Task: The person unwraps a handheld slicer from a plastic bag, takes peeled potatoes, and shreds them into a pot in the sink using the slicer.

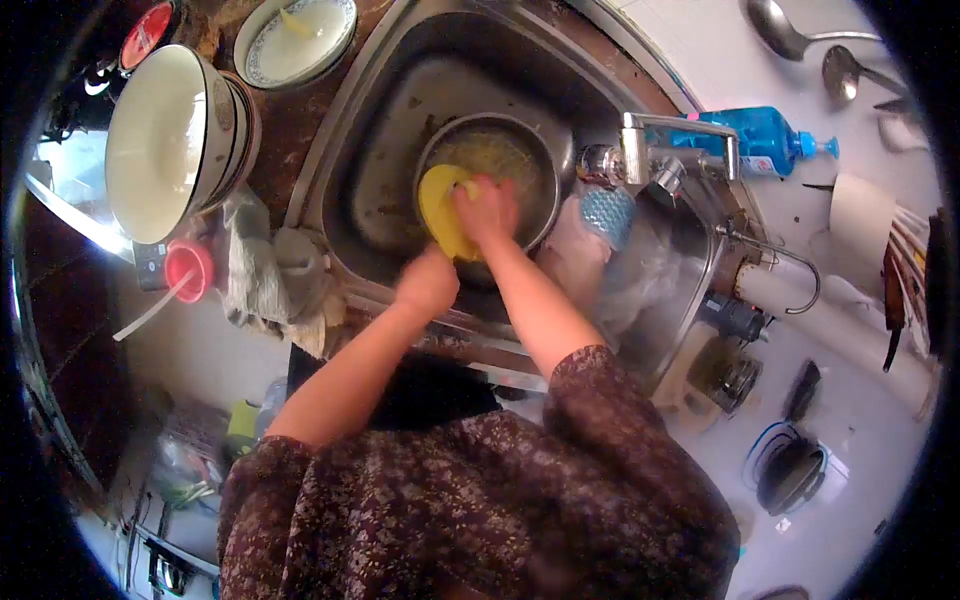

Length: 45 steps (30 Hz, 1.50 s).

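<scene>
In the left bowl of the steel sink [350,130] sits a round metal basin [548,165] with cloudy, yellowish liquid in it. A bright yellow, rounded, flat thing [436,205] is over the basin's left side; whether it is a dish or a cloth I cannot make out. My left hand [430,284] is closed at its lower edge, blurred a little. Across its face presses my right hand [487,208], fingers bent against the yellow surface. What lies under the right palm is hidden.
Stacked bowls [160,140] and small plates [300,45] stand left of the sink. A pink cup [188,270] and grey cloths [255,265] lie nearer. The faucet [634,150], a blue soap bottle [755,138] and ladles [780,30] are to the right.
</scene>
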Tool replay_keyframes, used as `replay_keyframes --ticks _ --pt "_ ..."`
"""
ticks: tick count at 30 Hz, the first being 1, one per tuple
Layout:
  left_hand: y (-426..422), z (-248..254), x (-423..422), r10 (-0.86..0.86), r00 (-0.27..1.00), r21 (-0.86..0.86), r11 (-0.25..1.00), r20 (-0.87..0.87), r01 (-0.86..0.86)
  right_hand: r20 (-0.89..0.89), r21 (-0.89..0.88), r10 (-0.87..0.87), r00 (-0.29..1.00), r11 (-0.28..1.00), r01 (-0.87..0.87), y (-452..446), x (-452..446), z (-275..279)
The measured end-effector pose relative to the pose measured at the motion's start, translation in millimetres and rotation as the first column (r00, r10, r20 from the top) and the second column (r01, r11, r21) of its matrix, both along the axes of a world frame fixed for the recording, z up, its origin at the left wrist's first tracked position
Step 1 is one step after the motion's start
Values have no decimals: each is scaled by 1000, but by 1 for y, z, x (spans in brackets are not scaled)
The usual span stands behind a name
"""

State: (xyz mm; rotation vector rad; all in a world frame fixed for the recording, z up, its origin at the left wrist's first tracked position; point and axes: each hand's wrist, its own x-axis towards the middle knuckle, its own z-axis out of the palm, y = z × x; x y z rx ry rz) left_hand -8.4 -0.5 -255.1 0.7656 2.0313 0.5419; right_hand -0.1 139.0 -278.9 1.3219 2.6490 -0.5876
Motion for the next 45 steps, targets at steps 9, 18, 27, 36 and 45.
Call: replay_keyframes --ticks 9,18,27,36,45 --pt "1 -2 1 -13 998 -76 997 64 18 81 -129 -38 996 990 48 -2 -7 25" --pt "0 -5 -2 10 999 -49 999 30 -8 2 -146 -41 999 988 40 1 -5 24" --pt "-5 -15 -3 -161 985 -12 987 -55 160 41 -200 -48 998 978 55 18 -14 45" --pt "-2 52 -11 136 989 -21 991 64 -135 33 -91 -5 999 996 8 21 -18 28" --pt "-19 74 -17 130 990 31 991 57 -132 -130 -583 -493 860 739 336 52 5 -15"
